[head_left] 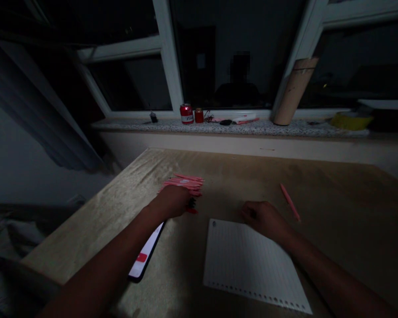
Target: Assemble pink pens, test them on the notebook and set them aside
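Left grip [175, 201] is down at the near side of the pink pens [189, 180], far-left part of the counter [225, 181]; my knuckles cover part of that bundle, so no reliable count. Fingertips are out of sight behind the hand, so I can't tell if this grip is spread, pressed together or pinching something. Black bits [191, 202] and a red piece [192, 211] stick out just right of it, too dark and small to identify, contact unclear. Phone [147, 254] lies under my left forearm, screen lit, far end covered. Right grip [265, 219] is at the far edge of the ruled paper [248, 265], fingers curled in; can't tell whether the tips meet or hold anything. That hand and wrist block the paper's far right corner; punched holes run along its near edge. One loose pink pen [290, 203] lies apart from the bundle, beyond my right wrist, fully visible. Both forearms run out of frame. On the sill [172, 126]: red can [186, 115], cardboard tube [295, 92], yellow roll [350, 121]; the dark stuff at far right is lost in shadow.
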Demonstrator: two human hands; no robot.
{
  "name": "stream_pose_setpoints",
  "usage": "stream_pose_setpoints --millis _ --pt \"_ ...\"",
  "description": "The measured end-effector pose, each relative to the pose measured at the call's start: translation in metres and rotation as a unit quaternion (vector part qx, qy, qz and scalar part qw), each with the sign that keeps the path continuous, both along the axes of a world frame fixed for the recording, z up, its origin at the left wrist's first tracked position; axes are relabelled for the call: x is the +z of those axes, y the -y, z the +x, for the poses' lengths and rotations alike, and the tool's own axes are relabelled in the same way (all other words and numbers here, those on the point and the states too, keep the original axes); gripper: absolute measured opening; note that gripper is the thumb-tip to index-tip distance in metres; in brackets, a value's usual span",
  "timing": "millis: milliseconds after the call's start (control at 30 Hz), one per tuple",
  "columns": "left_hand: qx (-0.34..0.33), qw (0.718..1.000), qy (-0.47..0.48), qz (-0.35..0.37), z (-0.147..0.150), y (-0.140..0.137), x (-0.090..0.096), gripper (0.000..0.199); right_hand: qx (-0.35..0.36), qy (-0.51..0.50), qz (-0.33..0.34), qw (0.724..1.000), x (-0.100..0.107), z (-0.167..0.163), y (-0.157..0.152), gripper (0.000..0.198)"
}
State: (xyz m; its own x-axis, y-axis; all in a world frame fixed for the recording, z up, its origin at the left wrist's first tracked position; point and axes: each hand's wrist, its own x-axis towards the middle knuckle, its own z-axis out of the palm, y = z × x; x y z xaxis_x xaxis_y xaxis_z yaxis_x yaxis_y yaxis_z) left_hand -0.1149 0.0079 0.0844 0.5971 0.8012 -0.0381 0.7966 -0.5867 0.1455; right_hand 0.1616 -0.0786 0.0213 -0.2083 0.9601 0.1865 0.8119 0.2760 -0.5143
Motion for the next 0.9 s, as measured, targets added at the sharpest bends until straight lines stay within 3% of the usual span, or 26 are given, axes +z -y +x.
stream_pose_setpoints --millis 100,200,333,400,533,633,733,900 --pt "-0.007 0.998 -0.052 0.019 0.003 0.003 0.019 0.016 -0.007 -0.005 0.0 1.0 0.0 0.001 0.001 0.027" --pt "0.003 0.999 -0.035 0.028 0.009 0.004 0.039 0.016 -0.008 -0.015 -0.007 1.0 0.0 0.001 0.001 0.026" --pt "-0.037 0.991 0.12 0.042 0.026 0.003 0.049 0.016 -0.01 -0.034 0.001 0.999 -0.002 0.001 0.0 0.026" --pt "-0.035 0.972 0.232 0.001 0.037 0.001 0.044 0.016 -0.011 -0.041 0.008 0.999 -0.003 0.0 -0.001 0.027" --pt "-0.015 0.899 0.414 -0.145 0.066 -0.004 0.02 0.017 -0.011 -0.073 0.005 0.997 -0.002 0.0 -0.002 0.026" --pt "0.006 0.816 0.53 -0.23 0.086 -0.012 0.0 0.023 -0.014 -0.126 0.003 0.992 -0.002 0.002 -0.004 0.02" --pt "0.036 0.73 0.631 -0.26 0.1 -0.022 -0.02 0.024 -0.03 -0.188 -0.016 0.982 -0.006 0.004 -0.008 0.023" --pt "0.095 0.651 0.689 -0.304 0.11 -0.032 -0.051 0.024 -0.103 -0.319 -0.031 0.942 -0.017 0.013 -0.017 0.034"
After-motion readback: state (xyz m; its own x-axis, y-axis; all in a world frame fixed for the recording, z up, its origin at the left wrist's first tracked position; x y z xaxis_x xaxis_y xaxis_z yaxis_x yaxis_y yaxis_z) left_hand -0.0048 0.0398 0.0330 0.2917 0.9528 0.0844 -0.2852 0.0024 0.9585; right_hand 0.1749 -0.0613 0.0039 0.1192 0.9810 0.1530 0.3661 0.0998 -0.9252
